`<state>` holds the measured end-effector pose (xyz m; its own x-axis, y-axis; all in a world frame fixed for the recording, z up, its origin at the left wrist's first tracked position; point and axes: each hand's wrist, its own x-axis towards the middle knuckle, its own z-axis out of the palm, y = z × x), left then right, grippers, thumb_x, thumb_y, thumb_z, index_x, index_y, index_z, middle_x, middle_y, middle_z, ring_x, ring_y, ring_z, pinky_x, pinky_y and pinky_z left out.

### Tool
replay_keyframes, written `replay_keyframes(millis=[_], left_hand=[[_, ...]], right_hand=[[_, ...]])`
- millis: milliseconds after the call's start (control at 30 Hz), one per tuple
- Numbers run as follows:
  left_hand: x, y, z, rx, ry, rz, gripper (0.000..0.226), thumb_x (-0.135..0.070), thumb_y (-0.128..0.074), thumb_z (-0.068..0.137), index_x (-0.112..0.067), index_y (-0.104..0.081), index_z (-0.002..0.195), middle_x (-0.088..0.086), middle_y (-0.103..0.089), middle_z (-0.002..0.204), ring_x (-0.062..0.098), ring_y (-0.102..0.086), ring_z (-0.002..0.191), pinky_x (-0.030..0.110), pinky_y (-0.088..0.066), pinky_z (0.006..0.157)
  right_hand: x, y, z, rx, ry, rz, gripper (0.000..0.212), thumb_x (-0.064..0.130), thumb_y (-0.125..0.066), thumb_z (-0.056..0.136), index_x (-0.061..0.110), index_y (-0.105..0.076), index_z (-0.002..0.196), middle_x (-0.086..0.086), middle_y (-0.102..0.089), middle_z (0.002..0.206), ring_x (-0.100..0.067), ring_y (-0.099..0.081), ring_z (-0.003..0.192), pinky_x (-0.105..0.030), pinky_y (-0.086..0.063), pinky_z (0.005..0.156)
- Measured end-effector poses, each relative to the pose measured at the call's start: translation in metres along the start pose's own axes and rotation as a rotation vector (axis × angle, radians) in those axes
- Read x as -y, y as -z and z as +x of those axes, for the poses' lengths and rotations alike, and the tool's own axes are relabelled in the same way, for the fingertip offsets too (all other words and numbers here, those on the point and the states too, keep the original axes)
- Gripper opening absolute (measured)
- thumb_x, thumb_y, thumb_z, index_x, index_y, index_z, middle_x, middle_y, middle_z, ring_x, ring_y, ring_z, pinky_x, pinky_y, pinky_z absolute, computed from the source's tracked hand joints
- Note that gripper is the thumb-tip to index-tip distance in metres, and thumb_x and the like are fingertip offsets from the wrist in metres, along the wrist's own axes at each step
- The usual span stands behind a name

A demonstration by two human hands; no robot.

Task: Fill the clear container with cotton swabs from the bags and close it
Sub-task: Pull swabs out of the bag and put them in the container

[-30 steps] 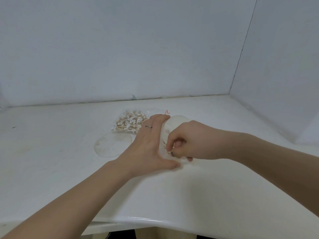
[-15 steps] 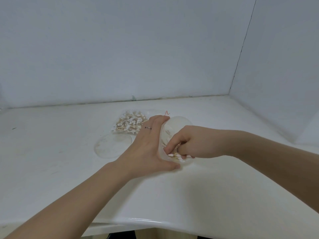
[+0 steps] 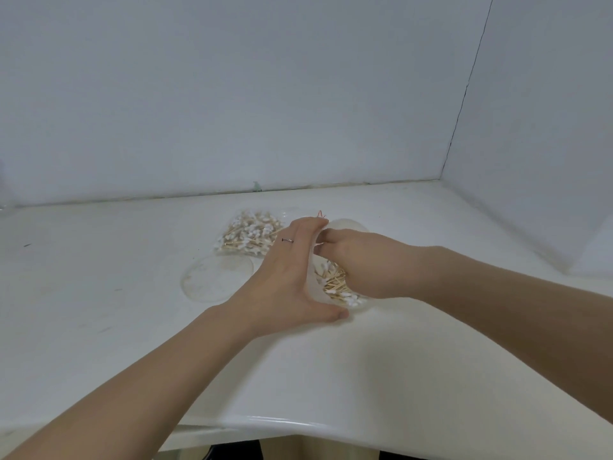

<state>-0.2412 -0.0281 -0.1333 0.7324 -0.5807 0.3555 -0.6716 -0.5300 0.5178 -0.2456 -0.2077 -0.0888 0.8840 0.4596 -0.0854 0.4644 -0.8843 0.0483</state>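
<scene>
Left hand [image 3: 285, 277]: fingers straight, thumb spread, cupped against the near-left wall of the clear container [image 3: 351, 303], steadying it
Right hand [image 3: 361, 263]: inside the container mouth, fingers curled over the cotton swabs [image 3: 335, 283]; whether it grips them cannot be told
Clear container: between both hands, on the white counter [image 3: 132, 327], partly filled
Bag of swabs [image 3: 252, 235]: just beyond the left fingertips, still full
Lid [image 3: 217, 277]: flat on the counter, just left of the left hand
Step in hand: packing swabs into the container, judged mid-fill
Next move calls for: withdrawing the right hand, taking more swabs from the bag; lid last
</scene>
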Motion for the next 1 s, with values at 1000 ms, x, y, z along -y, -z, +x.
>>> replay_keyframes(millis=[1000], left_hand=[[-0.003, -0.001, 0.001, 0.01, -0.033, 0.023, 0.112, -0.046, -0.092, 0.063, -0.046, -0.015, 0.145, -0.024, -0.017, 0.149, 0.002, -0.014, 0.145, 0.022, -0.024, 0.115]], right_hand=[[0.01, 0.006, -0.002, -0.041, -0.318, 0.598, 0.055, -0.002, -0.036, 0.092, 0.022, -0.062, 0.135, 0.001, -0.059, 0.138, -0.006, -0.055, 0.081, -0.013, -0.039, 0.06]])
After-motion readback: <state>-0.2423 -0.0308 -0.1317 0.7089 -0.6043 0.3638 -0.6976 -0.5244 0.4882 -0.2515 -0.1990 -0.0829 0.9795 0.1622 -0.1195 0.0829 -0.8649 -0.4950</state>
